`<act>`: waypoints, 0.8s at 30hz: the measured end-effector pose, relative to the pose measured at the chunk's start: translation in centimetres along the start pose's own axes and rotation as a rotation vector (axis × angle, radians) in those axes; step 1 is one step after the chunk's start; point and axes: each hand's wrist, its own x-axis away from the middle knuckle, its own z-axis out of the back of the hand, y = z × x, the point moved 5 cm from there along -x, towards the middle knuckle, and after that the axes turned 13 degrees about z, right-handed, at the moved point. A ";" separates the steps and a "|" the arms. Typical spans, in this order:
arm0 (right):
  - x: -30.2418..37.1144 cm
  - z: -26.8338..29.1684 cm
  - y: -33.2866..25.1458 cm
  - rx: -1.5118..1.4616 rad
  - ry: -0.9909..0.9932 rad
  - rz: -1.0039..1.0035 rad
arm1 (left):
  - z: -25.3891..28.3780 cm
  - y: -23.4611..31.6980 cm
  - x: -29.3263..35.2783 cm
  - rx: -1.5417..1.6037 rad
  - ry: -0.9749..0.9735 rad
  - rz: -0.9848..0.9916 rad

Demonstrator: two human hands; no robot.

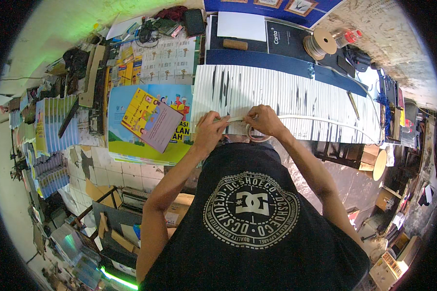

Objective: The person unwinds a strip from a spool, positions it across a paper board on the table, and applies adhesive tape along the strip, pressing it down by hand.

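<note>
My left hand (210, 131) and my right hand (265, 120) are close together at the near edge of a long row of thin white strips with dark streaks, perhaps booklet edges (277, 92). Between them the fingers of both hands pinch a flat white band (320, 118). From my right hand the band runs right across the row and bends near its right end. Just under my right hand is a ring-shaped roll of tape (259, 138), partly hidden by the hand. A slim dark tool (353, 105) lies on the row's right part.
A pile of colourful booklets (119, 106) stands to the left, a yellow and pink booklet (155, 121) on top. Behind the row are a spool of white cord (319, 43), a brown block (235, 45) and a white sheet (241, 25). Striped book stacks (58, 123) sit far left.
</note>
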 end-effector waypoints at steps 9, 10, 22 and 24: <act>0.5 -1.4 0.4 0.108 0.055 -0.044 | -0.3 -0.4 0.3 -0.025 -0.001 -0.042; 0.5 -1.4 0.2 0.119 0.052 -0.058 | -0.3 -0.4 0.4 -0.025 -0.005 -0.044; 0.3 -1.0 -0.9 0.153 0.060 0.009 | -0.3 -1.0 0.5 -0.063 -0.118 -0.017; 0.2 -1.2 -0.7 0.157 0.062 0.004 | -0.1 -0.9 0.5 -0.103 -0.130 -0.012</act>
